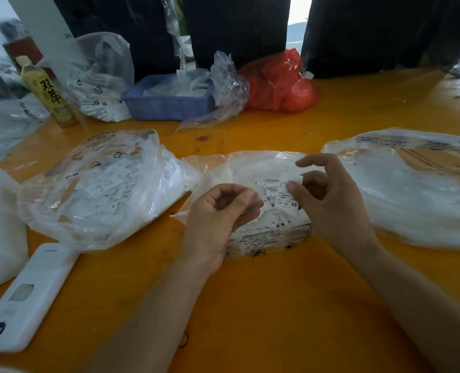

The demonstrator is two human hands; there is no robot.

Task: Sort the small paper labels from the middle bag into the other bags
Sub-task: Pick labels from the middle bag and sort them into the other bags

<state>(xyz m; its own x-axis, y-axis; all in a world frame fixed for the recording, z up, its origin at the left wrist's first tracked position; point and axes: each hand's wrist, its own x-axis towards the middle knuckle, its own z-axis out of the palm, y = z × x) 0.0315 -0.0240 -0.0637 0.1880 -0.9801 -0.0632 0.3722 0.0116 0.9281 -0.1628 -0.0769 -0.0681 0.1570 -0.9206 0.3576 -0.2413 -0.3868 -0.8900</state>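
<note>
Plastic middle bag [264, 238]: lies on the orange table [250, 305], holding loose labels.
Right hand [328, 200]: pinches 1 label [286, 196] marked XS over the middle bag.
Left hand [218, 219]: fingers curled; contents unclear.
Left bag [94, 184]: S labels inside.
Right bag [412, 184]: beside the middle bag.

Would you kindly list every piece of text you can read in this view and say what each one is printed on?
"XS": on the paper label pinched by the right hand.
"S": on several labels inside the left bag.
"M": on a label in the middle bag.
"双萃": on the bottle.
"PLASTIKTÜTE", partly legible, in the warning print on the middle bag; the rest is too blurred.
Fine print on the labels: too small.
</note>
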